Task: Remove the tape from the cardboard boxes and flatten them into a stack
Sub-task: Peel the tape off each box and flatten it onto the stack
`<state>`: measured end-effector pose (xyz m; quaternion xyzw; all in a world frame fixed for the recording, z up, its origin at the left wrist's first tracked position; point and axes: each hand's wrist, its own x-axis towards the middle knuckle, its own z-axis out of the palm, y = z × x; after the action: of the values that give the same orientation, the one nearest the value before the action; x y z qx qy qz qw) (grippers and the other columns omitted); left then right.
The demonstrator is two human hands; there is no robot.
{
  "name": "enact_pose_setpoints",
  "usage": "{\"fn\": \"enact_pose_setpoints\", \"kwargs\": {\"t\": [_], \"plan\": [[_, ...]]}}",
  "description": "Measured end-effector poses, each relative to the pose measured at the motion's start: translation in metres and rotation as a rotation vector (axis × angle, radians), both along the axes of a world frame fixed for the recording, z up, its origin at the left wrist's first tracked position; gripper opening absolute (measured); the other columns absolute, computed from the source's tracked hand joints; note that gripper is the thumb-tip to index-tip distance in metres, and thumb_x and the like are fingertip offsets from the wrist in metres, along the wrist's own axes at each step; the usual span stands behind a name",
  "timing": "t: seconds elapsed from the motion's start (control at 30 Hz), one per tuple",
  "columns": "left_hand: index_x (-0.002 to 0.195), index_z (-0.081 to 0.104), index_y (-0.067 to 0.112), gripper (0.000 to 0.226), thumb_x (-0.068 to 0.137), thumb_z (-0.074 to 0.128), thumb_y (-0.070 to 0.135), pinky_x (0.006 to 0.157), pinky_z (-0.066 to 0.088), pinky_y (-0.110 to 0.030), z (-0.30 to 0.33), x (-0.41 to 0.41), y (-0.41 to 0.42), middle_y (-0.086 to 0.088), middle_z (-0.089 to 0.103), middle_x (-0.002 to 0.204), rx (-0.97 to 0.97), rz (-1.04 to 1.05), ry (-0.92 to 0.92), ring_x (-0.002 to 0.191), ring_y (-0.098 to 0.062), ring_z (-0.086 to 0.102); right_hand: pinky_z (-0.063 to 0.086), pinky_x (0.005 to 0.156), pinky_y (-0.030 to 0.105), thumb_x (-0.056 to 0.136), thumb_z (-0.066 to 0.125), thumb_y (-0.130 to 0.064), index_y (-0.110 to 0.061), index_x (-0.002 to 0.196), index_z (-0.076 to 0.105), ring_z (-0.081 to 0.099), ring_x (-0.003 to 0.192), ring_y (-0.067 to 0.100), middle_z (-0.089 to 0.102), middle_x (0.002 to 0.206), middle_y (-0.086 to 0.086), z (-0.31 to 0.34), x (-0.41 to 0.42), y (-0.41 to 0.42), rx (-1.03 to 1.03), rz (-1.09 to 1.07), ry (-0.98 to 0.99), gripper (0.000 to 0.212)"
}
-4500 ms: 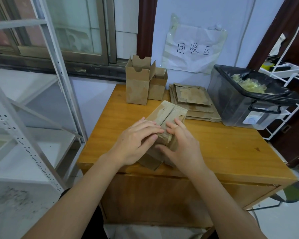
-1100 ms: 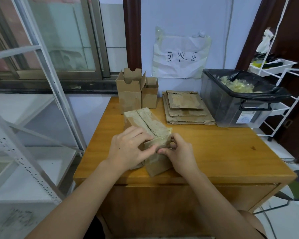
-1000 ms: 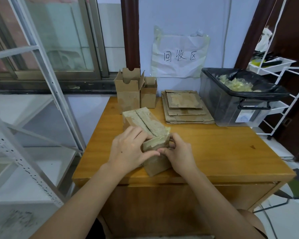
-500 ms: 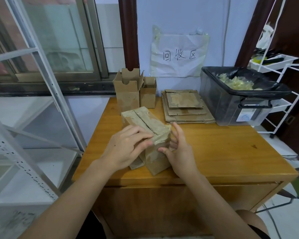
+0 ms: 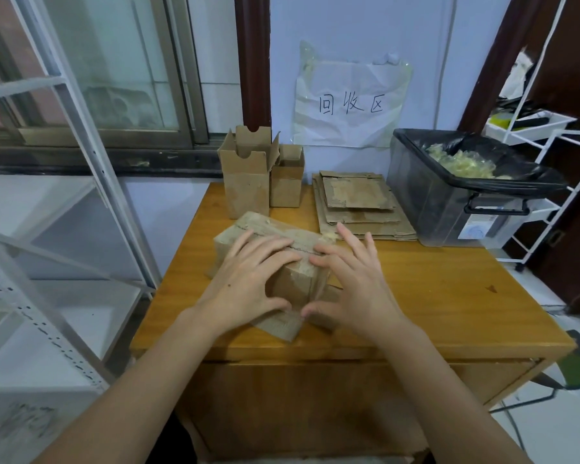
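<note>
1. Taped box (image 5: 275, 259) lies on its side near the front edge of the surface (image 5: 432, 296), a bit left of middle, long axis running toward the back-left corner.
2. Left hand (image 5: 248, 286) spread over the top and near end of the box, fingers fairly straight, thumb hooked under at the front; it presses, not really a closed grip.
3. Right hand (image 5: 352, 289) mirrors it on the right side, fingers fanned out, thumb tip meeting the other thumb low on the near face.
4. Tape (image 5: 315, 242) shows as a pale wrinkled strip along the top seam, a loose bit at the right end; the box looks not yet opened.
5. Step in hand, my guess: finding a tape edge to peel. Best to pin the box with one palm, pick the lifted end with a fingernail, pull low along the seam so the cardboard doesn't tear.
6. Two open boxes (image 5: 248, 182) stand at the back edge; flat stack (image 5: 359, 202) just right of them; bin (image 5: 456, 195) with tape scraps at the back-right corner.
</note>
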<state>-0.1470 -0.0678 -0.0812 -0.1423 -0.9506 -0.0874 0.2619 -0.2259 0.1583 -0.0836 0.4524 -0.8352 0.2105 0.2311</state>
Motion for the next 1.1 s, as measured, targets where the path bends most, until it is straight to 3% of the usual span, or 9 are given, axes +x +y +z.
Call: {"fn": "enact_pose_setpoints", "kwargs": {"t": [0.13,0.27,0.4,0.53,0.7,0.83,0.93,1.03,1.1], "plan": [[0.144,0.055,0.034,0.087,0.067,0.090,0.055,0.120,0.016,-0.034,-0.006,-0.003,0.001,0.011,0.055,0.150,0.024,0.034,0.015,0.141,-0.015,0.045,0.009,0.123,0.066,0.067,0.073,-0.070,-0.020,0.119,0.062,0.024,0.154,0.025,0.060,0.135,-0.001,0.002,0.003,-0.010,0.022,-0.055,-0.018,0.073],[0.141,0.060,0.031,0.085,0.066,0.089,0.058,0.118,0.023,-0.037,-0.009,-0.006,0.001,0.011,0.058,0.147,0.045,0.045,0.047,0.139,-0.014,0.049,0.014,0.121,0.068,0.076,0.080,-0.057,-0.015,0.109,0.068,0.043,0.145,0.028,0.070,0.118,0.002,0.000,-0.005,-0.011,-0.010,-0.011,0.165,0.056],[0.139,0.061,0.032,0.081,0.067,0.087,0.059,0.117,0.022,-0.036,-0.011,-0.007,0.001,0.012,0.060,0.145,0.065,0.044,0.050,0.137,-0.014,0.051,0.024,0.118,0.069,0.082,0.081,-0.047,-0.007,0.107,0.073,0.063,0.126,0.025,0.075,0.114,0.008,-0.003,-0.011,-0.012,-0.062,0.051,0.286,0.047],[0.139,0.062,0.032,0.080,0.067,0.087,0.058,0.117,0.021,-0.034,-0.011,-0.008,0.001,0.012,0.060,0.145,0.083,0.047,0.050,0.137,-0.013,0.051,0.026,0.119,0.064,0.088,0.078,-0.041,-0.005,0.110,0.073,0.065,0.123,0.024,0.074,0.117,0.010,-0.007,-0.013,-0.012,-0.076,0.082,0.255,0.043],[0.142,0.058,0.030,0.084,0.067,0.091,0.053,0.119,0.021,-0.038,-0.010,-0.007,0.004,0.010,0.057,0.148,0.065,0.053,0.054,0.139,-0.016,0.049,0.013,0.127,0.054,0.084,0.070,-0.057,-0.012,0.126,0.064,0.050,0.138,0.017,0.064,0.137,0.003,-0.004,0.001,-0.011,0.003,-0.029,0.050,0.062],[0.148,0.049,0.027,0.098,0.064,0.090,0.056,0.121,0.020,-0.039,-0.011,-0.004,0.002,0.006,0.050,0.154,-0.067,0.059,0.038,0.144,-0.018,0.042,0.016,0.125,0.049,0.068,0.085,-0.055,-0.008,0.126,0.058,0.050,0.135,0.024,0.061,0.134,0.007,-0.013,0.004,-0.020,0.015,-0.073,0.061,0.078],[0.148,0.047,0.030,0.097,0.065,0.091,0.056,0.121,0.019,-0.038,-0.010,-0.005,-0.001,0.008,0.049,0.154,-0.080,0.063,0.034,0.145,-0.017,0.040,0.036,0.117,0.044,0.073,0.086,-0.045,-0.005,0.119,0.068,0.062,0.125,0.029,0.069,0.126,0.011,-0.007,0.003,-0.021,-0.004,-0.062,0.130,0.063],[0.146,0.049,0.030,0.094,0.066,0.092,0.053,0.121,0.020,-0.038,-0.011,-0.004,-0.002,0.008,0.050,0.153,-0.073,0.062,0.049,0.143,-0.017,0.042,0.061,0.086,0.045,0.078,0.085,-0.040,-0.006,0.110,0.074,0.070,0.114,0.031,0.074,0.118,0.013,0.005,0.002,-0.018,-0.001,-0.033,0.213,0.048],[0.145,0.050,0.029,0.094,0.065,0.093,0.051,0.119,0.022,-0.040,-0.011,-0.004,-0.002,0.007,0.051,0.153,-0.066,0.058,0.057,0.143,-0.018,0.043,0.064,0.076,0.045,0.086,0.077,-0.040,-0.006,0.108,0.075,0.071,0.111,0.030,0.075,0.115,0.012,0.009,-0.002,-0.016,0.027,0.023,0.245,0.041]]}}
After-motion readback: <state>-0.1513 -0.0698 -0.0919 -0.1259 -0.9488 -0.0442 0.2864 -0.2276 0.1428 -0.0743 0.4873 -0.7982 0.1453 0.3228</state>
